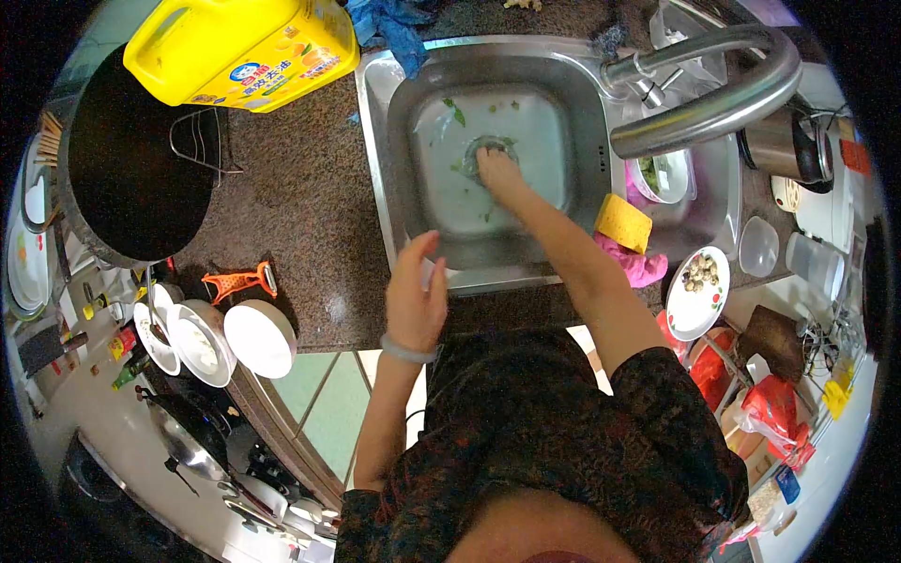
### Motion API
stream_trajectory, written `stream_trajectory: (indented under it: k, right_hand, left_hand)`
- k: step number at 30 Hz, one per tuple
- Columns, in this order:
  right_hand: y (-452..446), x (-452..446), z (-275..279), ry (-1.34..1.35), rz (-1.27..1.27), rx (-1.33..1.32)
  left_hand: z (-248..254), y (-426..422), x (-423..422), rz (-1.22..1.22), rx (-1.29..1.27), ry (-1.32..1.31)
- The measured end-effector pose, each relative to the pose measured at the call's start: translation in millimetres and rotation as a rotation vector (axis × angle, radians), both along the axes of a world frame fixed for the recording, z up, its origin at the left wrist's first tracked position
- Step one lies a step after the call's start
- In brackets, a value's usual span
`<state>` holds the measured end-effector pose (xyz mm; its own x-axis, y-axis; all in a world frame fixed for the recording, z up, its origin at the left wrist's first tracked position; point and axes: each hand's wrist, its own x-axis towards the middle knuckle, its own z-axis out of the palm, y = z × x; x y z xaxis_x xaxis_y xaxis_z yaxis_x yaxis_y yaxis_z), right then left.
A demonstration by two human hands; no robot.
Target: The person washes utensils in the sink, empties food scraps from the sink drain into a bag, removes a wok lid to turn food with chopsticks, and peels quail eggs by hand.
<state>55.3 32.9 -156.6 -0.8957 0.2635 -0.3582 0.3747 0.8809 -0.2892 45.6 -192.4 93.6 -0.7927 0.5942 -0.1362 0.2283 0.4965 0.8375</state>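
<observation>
My right hand (499, 171) reaches down into the metal sink (399, 122), at the round drain strainer (507, 147). Its fingers point down at the strainer, and their tips are hidden, so I cannot make out a grip. Cloudy water (450, 202) covers the sink bottom, with green leaf scraps (455, 112) in it. Over the sink's front left edge, my left hand (416, 298) is raised with its fingers apart and holds nothing. A pale band circles that wrist.
The curved faucet (713, 113) reaches in from the right. A yellow sponge (623, 223) and pink cloth (638, 266) lie on the sink's right edge. Leftward are a yellow detergent jug (249, 52), black wok (131, 178), orange peeler (239, 281) and white bowls (261, 340). A plate (696, 305) holds small pieces.
</observation>
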Motion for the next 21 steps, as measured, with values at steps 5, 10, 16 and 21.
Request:
stream_trajectory:
  k: [5, 10, 16, 21]
  right_hand:
    - [11.6, -13.7, -37.0, -0.046, -0.064, 0.016]
    - [46.4, -21.2, -31.1, -0.017, 0.056, -0.195]
    - [62.6, -4.2, 82.9, -0.229, -0.507, -1.033]
    - [55.5, 19.4, 88.9, -0.256, -0.636, -1.252]
  left_hand:
    - [-56.3, 31.3, 11.0, 0.041, 0.051, -0.194]
    - [-149.7, 51.9, -9.1, 0.117, 0.094, -0.434]
    - [-175.4, 98.4, -32.7, 0.534, 0.078, -1.070]
    - [-187.6, 116.7, -36.3, 0.425, 0.431, -1.629]
